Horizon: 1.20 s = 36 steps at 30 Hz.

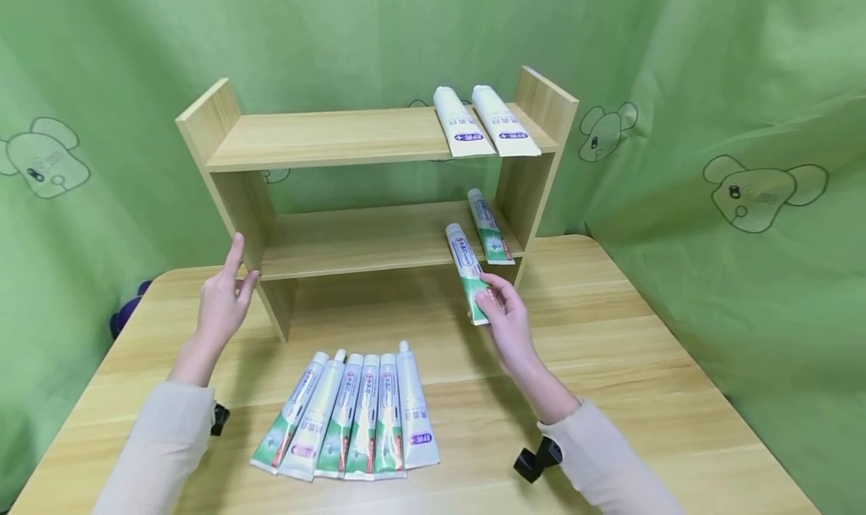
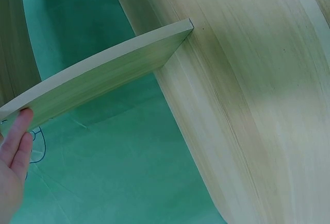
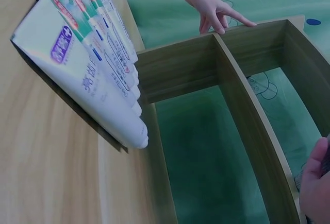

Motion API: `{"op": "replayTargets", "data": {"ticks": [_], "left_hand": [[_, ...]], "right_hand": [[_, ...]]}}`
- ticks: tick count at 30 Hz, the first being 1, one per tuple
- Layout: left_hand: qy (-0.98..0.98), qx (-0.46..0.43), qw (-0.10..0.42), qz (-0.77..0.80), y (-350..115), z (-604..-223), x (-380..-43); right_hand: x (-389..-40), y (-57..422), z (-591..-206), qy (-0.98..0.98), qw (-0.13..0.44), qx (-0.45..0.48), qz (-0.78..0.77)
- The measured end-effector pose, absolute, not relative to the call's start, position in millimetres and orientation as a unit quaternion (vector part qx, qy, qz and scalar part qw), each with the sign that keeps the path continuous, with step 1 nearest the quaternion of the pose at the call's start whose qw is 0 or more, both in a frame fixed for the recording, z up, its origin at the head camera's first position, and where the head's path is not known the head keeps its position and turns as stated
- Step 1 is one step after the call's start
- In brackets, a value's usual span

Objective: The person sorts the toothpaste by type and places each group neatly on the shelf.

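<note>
Clearly, we found the right hand (image 1: pixel 510 325) pinching a tube (image 1: pixel 463 252), the left hand (image 1: pixel 221 302), fingers extended, touching the shelf unit (image 1: pixel 365 238). We judged level, cap-first placement best.

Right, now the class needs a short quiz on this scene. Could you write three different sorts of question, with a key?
1. How many tubes lie directly on the table?
2. True or false: the left hand is holding a tube.
3. The right hand grips: A) a white-and-purple tube; B) a green-and-white tube; C) the edge of a shelf.

Key
1. Six.
2. False; it is by the shelf unit's left side panel.
3. B.
</note>
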<state>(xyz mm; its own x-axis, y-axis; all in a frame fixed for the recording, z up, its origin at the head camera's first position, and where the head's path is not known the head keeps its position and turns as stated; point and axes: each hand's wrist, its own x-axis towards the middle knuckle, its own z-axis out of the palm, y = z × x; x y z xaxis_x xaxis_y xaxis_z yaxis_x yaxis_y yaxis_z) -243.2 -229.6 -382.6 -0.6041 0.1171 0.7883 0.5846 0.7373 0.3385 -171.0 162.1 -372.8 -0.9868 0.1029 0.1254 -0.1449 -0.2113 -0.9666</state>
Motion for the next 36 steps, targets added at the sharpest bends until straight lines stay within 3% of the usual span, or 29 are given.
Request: {"op": "replayTargets", "data": {"ticks": [16, 28, 36], "left_hand": [[-0.843, -0.211, 0.395, -0.299, -230.7, -384.0, -245.0], [-0.844, -0.21, 0.394, -0.298, -230.3, -383.8, -244.3], [-0.842, -0.21, 0.398, -0.297, -229.6, -383.6, -243.6]], "right_hand": [[-182.5, 172.1, -372.7, -0.64, 0.009, 0.11, 0.76], [-189.7, 175.7, -377.0, -0.662, 0.049, 0.077, 0.744], [-199.9, 174.2, -377.3, -0.685, 0.107, 0.075, 0.717]]}}
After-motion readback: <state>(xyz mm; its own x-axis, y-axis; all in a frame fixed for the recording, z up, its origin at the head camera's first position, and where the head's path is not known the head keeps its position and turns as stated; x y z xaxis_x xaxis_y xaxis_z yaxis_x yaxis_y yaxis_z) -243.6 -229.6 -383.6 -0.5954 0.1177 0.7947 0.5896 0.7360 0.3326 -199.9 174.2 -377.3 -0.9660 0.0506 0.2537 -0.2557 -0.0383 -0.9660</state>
